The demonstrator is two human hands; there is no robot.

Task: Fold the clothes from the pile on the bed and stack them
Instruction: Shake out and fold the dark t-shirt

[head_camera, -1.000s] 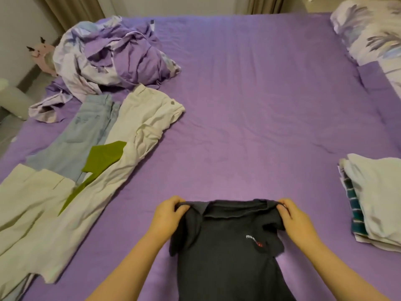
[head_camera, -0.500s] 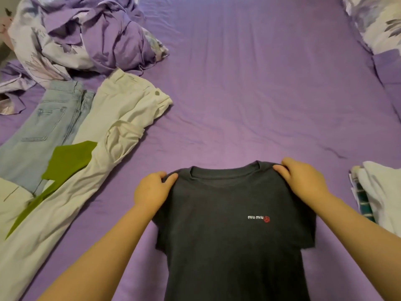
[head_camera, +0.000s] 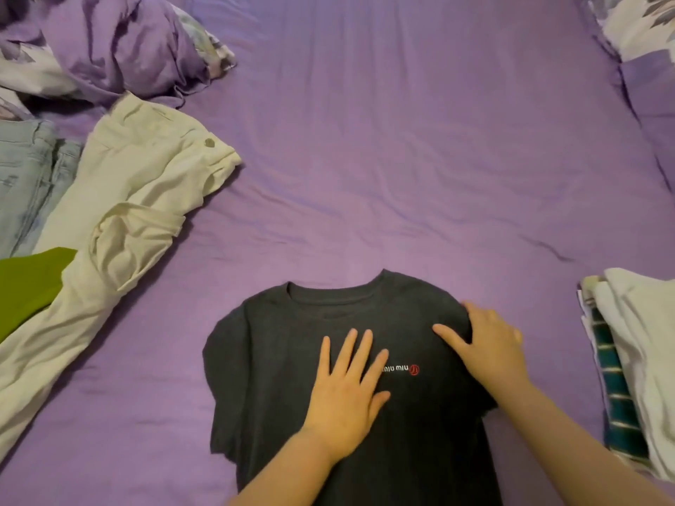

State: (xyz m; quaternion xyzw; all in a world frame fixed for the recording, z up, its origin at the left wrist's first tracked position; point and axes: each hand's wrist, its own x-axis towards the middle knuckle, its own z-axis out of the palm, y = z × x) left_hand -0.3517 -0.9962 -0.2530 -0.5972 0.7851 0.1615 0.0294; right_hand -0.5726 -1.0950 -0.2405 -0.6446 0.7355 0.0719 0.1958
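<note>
With both hands flat and spread on the dark T-shirt, left hand mid-chest, right hand on the shoulder, smooth outward before folding sleeves inward.

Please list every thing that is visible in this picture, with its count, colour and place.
T-shirt: one, dark grey, spread flat near the bed's front edge.
Trousers: one, cream, left side.
Jeans: one, light blue, far left.
Green garment: one, on the cream trousers.
Crumpled bedding: one heap, purple and white, top left.
Folded stack: one, white and teal striped, right edge.
Pillow: one, floral, top right.
Bed sheet: one, purple.
Left hand: flat on the T-shirt's chest.
Right hand: on the T-shirt's shoulder.
</note>
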